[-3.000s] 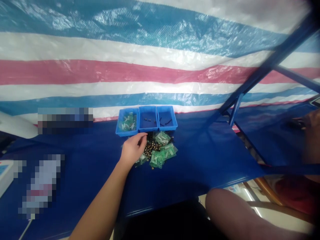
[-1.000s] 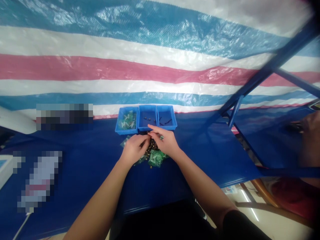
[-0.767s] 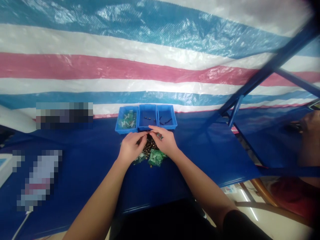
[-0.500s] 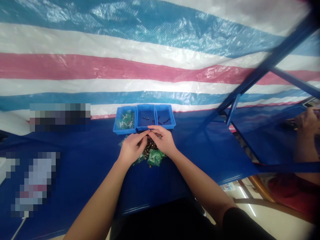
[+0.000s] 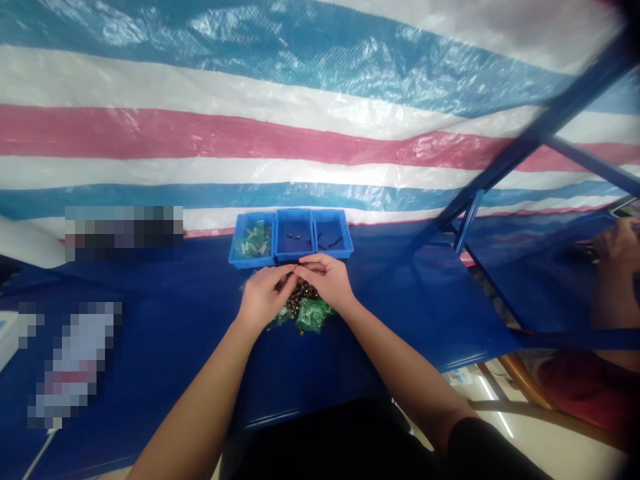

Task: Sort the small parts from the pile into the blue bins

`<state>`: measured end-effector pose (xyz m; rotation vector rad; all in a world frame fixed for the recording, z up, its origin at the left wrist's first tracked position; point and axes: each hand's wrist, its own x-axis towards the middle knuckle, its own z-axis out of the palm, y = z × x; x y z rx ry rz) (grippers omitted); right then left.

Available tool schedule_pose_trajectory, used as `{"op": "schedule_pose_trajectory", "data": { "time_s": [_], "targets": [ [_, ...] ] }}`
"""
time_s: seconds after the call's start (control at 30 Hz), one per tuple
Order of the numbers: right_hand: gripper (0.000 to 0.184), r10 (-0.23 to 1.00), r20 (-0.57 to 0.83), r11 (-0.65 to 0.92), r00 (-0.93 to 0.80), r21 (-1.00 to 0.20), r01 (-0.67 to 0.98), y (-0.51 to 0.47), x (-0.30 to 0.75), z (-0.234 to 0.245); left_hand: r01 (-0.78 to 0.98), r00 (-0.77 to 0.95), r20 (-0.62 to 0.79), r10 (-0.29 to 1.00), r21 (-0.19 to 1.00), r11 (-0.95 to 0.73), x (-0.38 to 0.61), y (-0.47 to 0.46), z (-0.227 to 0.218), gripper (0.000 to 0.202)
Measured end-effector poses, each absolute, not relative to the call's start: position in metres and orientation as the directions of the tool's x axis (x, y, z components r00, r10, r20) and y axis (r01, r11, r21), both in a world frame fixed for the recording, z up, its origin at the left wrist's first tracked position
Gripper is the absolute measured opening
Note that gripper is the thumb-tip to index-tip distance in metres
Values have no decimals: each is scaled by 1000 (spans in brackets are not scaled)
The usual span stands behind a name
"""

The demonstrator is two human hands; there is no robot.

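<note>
My left hand (image 5: 263,293) and my right hand (image 5: 330,281) meet at the fingertips above a pile of small brass-coloured metal fittings (image 5: 296,303). Both hands are closed in a pinch. Whatever lies between their fingertips is hidden or too small to name. Beside the pile, below my right hand, is a green plastic packet (image 5: 313,315). A clear plastic bag (image 5: 279,320) lies at the pile's near left side, partly under my left hand.
Behind my hands stand three blue bins: the left bin (image 5: 232,257) with bagged pieces, the middle bin (image 5: 294,253) and right bin (image 5: 345,254) with a few small parts. A blue metal frame (image 5: 493,173) rises at right; beyond it another person's hand (image 5: 619,243) shows.
My fingertips have shifted slightly, the right fingers now more curled over the left ones. The whole view has moved a little; the bins and pile look the same.
</note>
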<state>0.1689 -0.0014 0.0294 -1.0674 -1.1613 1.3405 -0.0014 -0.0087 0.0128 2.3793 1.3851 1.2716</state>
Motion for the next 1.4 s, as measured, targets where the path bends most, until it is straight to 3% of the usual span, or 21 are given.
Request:
{"op": "schedule_pose_trajectory", "data": {
  "time_s": [0.13,0.3,0.57,1.0,1.4],
  "targets": [
    [33,990,-6,-31,-140,-984,-176,0,169,29,689,200,627,753,456,-563,-2,-8,10,18],
    [30,995,46,33,-88,-990,-139,3,172,26,724,130,600,789,487,-489,-2,-7,9,20],
    [27,991,32,13,-128,-990,-141,5,173,25,706,148,459,876,572,-419,-4,-9,14,25],
    [27,992,11,-8,-126,-988,-152,7,174,22,741,49,516,855,555,-377,1,-9,13,25],
    [29,987,13,-8,-159,-992,-128,6,175,24,710,97,396,913,616,-342,-1,-9,15,26]
  ]
}}
